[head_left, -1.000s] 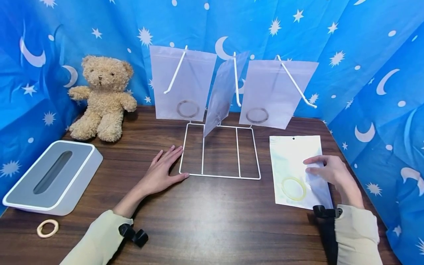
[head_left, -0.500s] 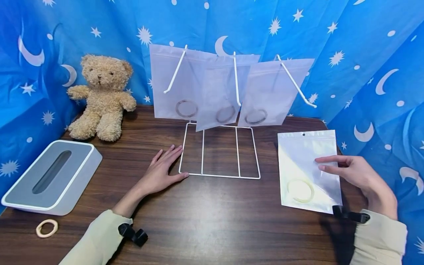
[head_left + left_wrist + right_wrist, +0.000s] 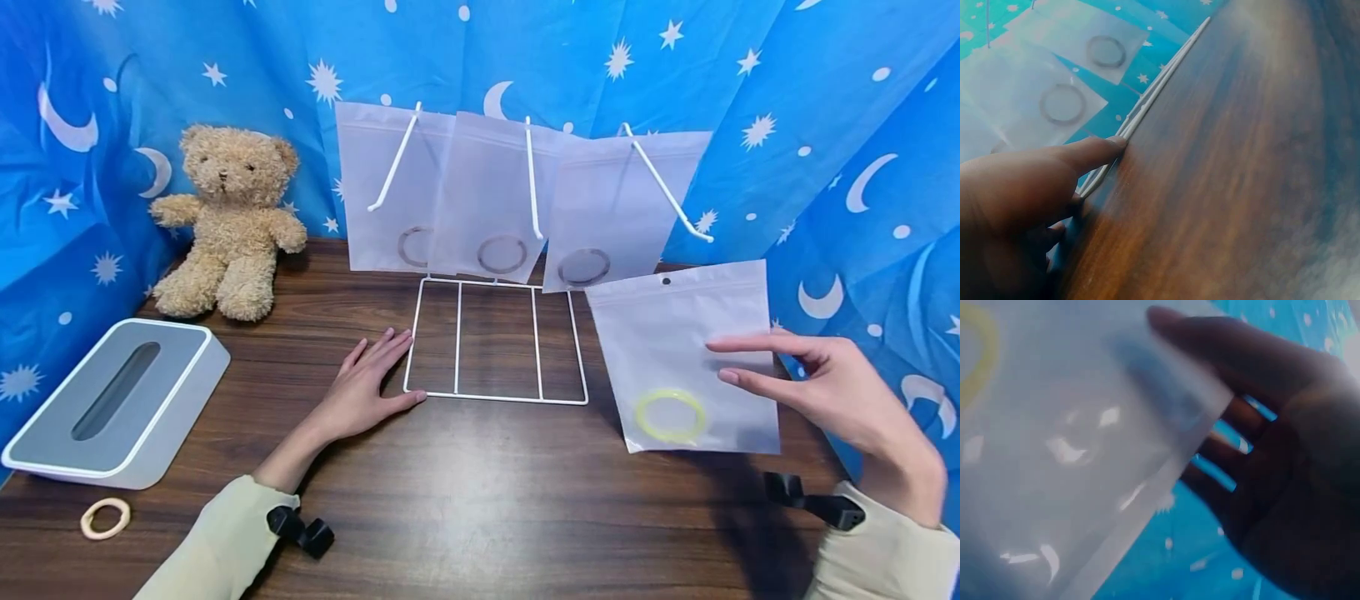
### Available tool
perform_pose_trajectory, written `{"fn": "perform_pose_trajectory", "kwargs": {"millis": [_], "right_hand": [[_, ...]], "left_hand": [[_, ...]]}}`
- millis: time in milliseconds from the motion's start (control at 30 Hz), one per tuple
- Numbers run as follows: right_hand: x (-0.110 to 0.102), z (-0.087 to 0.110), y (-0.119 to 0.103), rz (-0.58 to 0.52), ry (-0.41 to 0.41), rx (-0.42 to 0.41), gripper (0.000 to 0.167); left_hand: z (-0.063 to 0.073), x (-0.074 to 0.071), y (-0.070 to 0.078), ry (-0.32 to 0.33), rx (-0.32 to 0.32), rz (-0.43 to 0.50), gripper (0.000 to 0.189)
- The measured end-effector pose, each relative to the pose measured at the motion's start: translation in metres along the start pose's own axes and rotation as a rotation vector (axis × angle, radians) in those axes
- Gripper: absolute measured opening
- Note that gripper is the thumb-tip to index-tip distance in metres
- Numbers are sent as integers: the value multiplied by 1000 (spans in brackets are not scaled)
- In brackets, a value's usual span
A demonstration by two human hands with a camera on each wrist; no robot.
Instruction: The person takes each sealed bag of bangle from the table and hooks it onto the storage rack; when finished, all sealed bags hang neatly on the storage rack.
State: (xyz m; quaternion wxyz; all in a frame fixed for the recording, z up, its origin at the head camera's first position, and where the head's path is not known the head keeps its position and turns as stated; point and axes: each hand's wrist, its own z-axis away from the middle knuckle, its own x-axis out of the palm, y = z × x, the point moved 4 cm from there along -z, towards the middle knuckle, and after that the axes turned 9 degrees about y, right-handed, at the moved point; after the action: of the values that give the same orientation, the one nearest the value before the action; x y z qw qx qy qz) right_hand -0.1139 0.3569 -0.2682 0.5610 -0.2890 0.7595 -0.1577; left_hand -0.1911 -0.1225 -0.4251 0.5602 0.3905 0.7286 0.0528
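My right hand (image 3: 855, 392) grips a clear zip bag (image 3: 682, 333) by its right edge, and the bag is raised in front of the table's right side. A yellow ring (image 3: 671, 415) shows low in the bag, and a punched hole is at its top. In the right wrist view the thumb (image 3: 1210, 337) lies over the bag, with other fingers behind it. My left hand (image 3: 356, 392) rests with spread fingers at the left side of a white wire display rack (image 3: 495, 400). The left wrist view has the thumb (image 3: 1094, 153) against the rack's base wire.
Three bags with dark-looking rings hang on the rack's hooks (image 3: 393, 158). A teddy bear (image 3: 228, 221) sits at the back left. In front of it is a grey-topped tissue box (image 3: 120, 400), with a pale ring (image 3: 105, 518) nearby. A blue curtain (image 3: 570, 50) surrounds the table.
My right hand has moved right and lifted the bag off the table into a more upright tilt. The middle hanging bag has swung round to face front. My left hand has stayed put.
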Motion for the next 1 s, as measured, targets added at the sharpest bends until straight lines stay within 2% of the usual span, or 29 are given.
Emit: {"fn": "perform_pose_trajectory", "kwargs": {"millis": [200, 367, 467, 700, 900, 1000], "right_hand": [[10, -6, -37, -192, 90, -142, 35], [20, -11, -63, -473, 171, -320, 31], [28, -12, -79, -603, 177, -408, 29], [46, -11, -113, -571, 171, -485, 35], [66, -14, -132, -641, 229, -567, 32], [72, -15, -137, -656, 247, -576, 33]], "left_hand": [[0, -1, 0, 6, 1, 0, 86], [0, -2, 1, 1, -4, 0, 86], [0, -2, 1, 2, -4, -1, 86], [0, -1, 0, -6, -8, -7, 85], [0, -1, 0, -3, -4, -11, 85], [0, -1, 0, -5, -5, -12, 85]]}}
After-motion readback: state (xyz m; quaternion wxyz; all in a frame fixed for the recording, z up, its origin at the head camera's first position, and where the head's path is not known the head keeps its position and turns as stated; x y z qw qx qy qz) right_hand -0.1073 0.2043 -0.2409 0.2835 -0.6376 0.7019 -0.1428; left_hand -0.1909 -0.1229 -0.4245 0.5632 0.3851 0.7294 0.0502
